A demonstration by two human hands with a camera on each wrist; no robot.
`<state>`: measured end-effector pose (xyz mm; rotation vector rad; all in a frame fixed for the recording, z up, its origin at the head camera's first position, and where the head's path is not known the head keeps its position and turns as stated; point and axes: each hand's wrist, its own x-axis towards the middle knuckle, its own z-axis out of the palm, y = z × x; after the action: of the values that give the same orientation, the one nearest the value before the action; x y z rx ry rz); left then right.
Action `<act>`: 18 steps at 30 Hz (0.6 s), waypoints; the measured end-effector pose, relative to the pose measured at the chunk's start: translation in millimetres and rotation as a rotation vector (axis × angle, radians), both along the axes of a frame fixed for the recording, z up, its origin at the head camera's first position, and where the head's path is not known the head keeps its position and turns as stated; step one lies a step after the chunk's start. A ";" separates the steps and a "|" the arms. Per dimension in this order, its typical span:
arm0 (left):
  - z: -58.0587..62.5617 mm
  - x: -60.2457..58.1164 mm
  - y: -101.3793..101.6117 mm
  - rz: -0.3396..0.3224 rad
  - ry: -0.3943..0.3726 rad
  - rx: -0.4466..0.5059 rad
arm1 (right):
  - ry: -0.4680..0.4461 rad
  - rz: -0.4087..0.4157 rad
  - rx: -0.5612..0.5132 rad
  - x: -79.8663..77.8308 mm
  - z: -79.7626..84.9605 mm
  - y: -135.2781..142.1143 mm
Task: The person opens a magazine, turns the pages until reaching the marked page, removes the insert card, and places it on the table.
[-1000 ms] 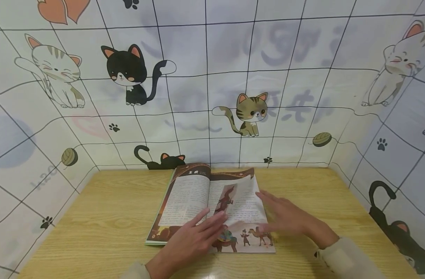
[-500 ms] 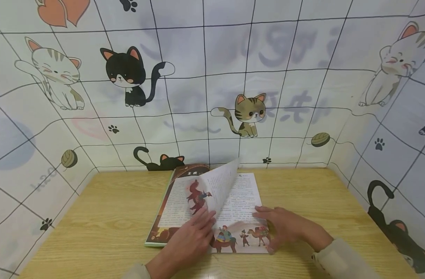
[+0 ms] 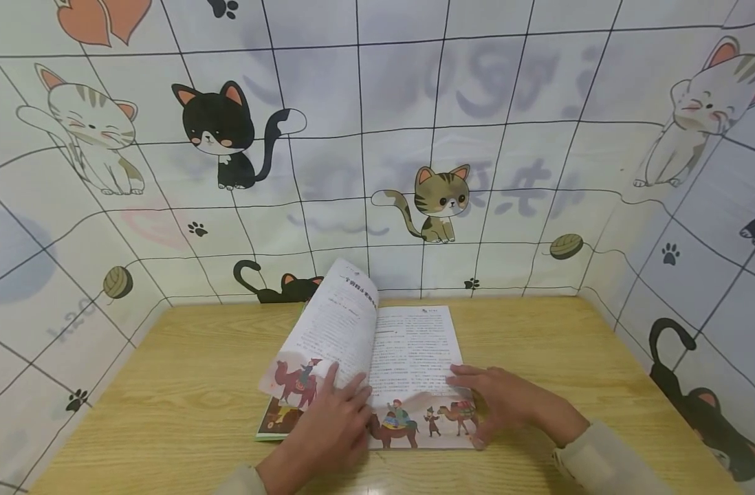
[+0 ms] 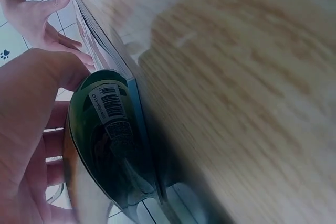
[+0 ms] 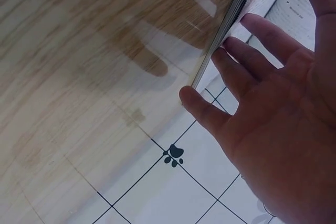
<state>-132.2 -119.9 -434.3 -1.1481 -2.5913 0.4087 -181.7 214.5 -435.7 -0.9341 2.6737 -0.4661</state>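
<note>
In lower centre, white illustrated paper leaf point(image 3: 328, 322) is apparently being turned by left hand point(image 3: 331, 419), open colour-printed paper book point(image 3: 417, 350) being steadied by right hand point(image 3: 504, 399), fingers loosely apart, flattening likely needed next.

White walls with dark grid lines enclose the wood-grain surface point(image 3: 185, 371): a left wall point(image 3: 25, 357), a far wall point(image 3: 402, 89) and a right wall point(image 3: 718, 206). The far wall carries a black-and-white cat point(image 3: 219, 134) and, farther right, a striped brown cat point(image 3: 442, 203). Light glints along the surface's near side.
</note>
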 end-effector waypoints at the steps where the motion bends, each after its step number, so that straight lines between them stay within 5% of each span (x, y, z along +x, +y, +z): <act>1: -0.5 -0.1 -0.6 0.007 -0.019 0.022 | 0.001 0.000 0.002 -0.1 0.1 -0.1; 13: -5.5 0.0 -4.1 0.157 -0.265 0.171 | -0.006 -0.001 -0.007 0.6 1.2 -0.5; 18: -7.4 -0.8 -4.9 0.167 -0.303 0.175 | 0.024 0.019 -0.004 1.1 1.2 0.2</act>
<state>-133.0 -124.8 -441.7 -1.0040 -2.9268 0.0386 -180.6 214.7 -434.5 -0.9710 2.6843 -0.4593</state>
